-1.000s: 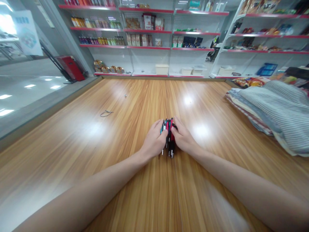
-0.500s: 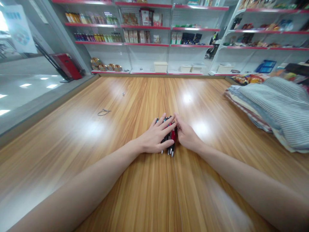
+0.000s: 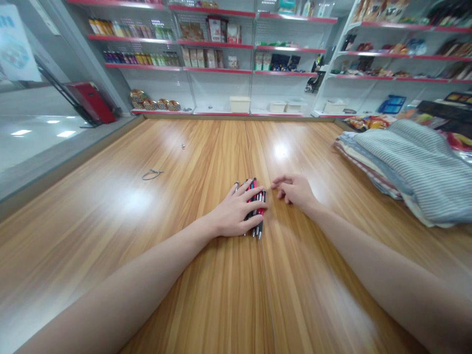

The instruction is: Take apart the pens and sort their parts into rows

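A bunch of pens (image 3: 258,209), red, black and teal, lies on the wooden table (image 3: 184,275) in the middle of the view. My left hand (image 3: 236,211) rests flat on top of the pens with its fingers stretched out over them. Just to the right, my right hand (image 3: 295,191) hovers apart from the pens; its fingers are loosely curled and hold nothing I can see.
A rubber band (image 3: 151,174) and a small metal bit (image 3: 182,145) lie on the table at the left. Folded striped cloths (image 3: 413,167) are piled at the right. Store shelves (image 3: 221,44) with goods line the back; a red box (image 3: 90,101) stands on the floor at left.
Both hands were squeezing the pens together. My left hand then spread flat over the pens, and my right hand has drawn away to the right.
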### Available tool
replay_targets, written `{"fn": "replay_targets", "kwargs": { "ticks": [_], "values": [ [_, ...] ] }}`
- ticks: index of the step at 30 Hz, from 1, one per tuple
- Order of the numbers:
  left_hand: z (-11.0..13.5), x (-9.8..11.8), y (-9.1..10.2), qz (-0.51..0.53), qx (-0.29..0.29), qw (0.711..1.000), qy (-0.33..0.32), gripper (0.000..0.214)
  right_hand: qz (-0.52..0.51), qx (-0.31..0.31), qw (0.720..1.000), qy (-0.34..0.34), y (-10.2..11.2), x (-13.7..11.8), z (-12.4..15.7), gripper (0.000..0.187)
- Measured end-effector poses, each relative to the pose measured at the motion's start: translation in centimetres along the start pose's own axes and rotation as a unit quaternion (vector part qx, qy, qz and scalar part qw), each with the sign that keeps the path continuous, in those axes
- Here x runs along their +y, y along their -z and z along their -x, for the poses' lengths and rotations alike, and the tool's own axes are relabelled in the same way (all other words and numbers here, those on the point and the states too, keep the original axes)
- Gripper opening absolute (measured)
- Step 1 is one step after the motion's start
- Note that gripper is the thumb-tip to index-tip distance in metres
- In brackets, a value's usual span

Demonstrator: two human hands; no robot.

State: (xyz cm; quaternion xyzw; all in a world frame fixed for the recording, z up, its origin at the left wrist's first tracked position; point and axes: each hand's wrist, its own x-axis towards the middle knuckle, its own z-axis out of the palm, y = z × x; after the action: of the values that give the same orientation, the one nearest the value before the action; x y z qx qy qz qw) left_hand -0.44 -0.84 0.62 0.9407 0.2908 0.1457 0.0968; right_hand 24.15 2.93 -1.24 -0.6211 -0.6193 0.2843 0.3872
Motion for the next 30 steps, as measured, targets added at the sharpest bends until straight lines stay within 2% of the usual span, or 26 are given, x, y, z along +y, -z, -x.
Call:
{"fn": "replay_targets", "kwargs": {
  "ticks": [1, 3, 5, 7, 10, 12, 14, 19, 23, 30],
  "values": [
    [0.0, 0.0, 0.0, 0.001, 0.002, 1.0, 0.002, 0.038, 0.012, 0.049, 0.999, 0.02, -0.3, 0.0, 0.1, 0.035],
    [0.1, 0.0, 0.1, 0.005, 0.006, 1.0, 0.011, 0.037, 0.06, 0.128, 0.985, 0.101, -0.4, 0.0, 0.0, 0.042],
    [0.2, -0.2, 0.2, 0.008, 0.011, 0.999, 0.029, 0.036, 0.104, 0.164, 0.966, 0.171, -0.4, -0.1, 0.2, 0.042],
    [0.2, -0.4, 0.2, 0.01, 0.013, 0.999, 0.046, 0.035, 0.11, 0.13, 0.967, 0.189, -0.6, -0.5, 0.9, 0.034],
    [0.4, -0.7, 0.3, 0.01, 0.009, 0.998, 0.057, 0.035, 0.084, 0.003, 0.97, 0.227, -1.5, -1.5, 2.6, 0.024],
    [0.5, -0.9, 0.3, 0.007, 0.007, 0.998, 0.06, 0.037, 0.077, -0.076, 0.957, 0.27, -2.2, -2.2, 3.6, 0.024],
    [0.7, -1.2, 0.5, 0.004, 0.007, 0.998, 0.059, 0.038, 0.073, -0.117, 0.946, 0.292, -2.7, -2.6, 4.2, 0.025],
    [1.5, -3.6, 1.6, -0.005, 0.007, 0.998, 0.067, 0.028, 0.084, -0.111, 0.953, 0.268, -3.0, -3.4, 4.8, 0.019],
    [1.9, -5.5, 2.2, 0.008, 0.011, 0.996, 0.088, 0.03, 0.098, -0.148, 0.944, 0.278, -3.0, -4.0, 5.3, 0.022],
    [2.2, -5.4, 2.3, 0.042, 0.025, 0.994, 0.095, 0.034, 0.139, -0.134, 0.948, 0.252, -4.3, -4.7, 5.3, 0.022]
  ]
}}
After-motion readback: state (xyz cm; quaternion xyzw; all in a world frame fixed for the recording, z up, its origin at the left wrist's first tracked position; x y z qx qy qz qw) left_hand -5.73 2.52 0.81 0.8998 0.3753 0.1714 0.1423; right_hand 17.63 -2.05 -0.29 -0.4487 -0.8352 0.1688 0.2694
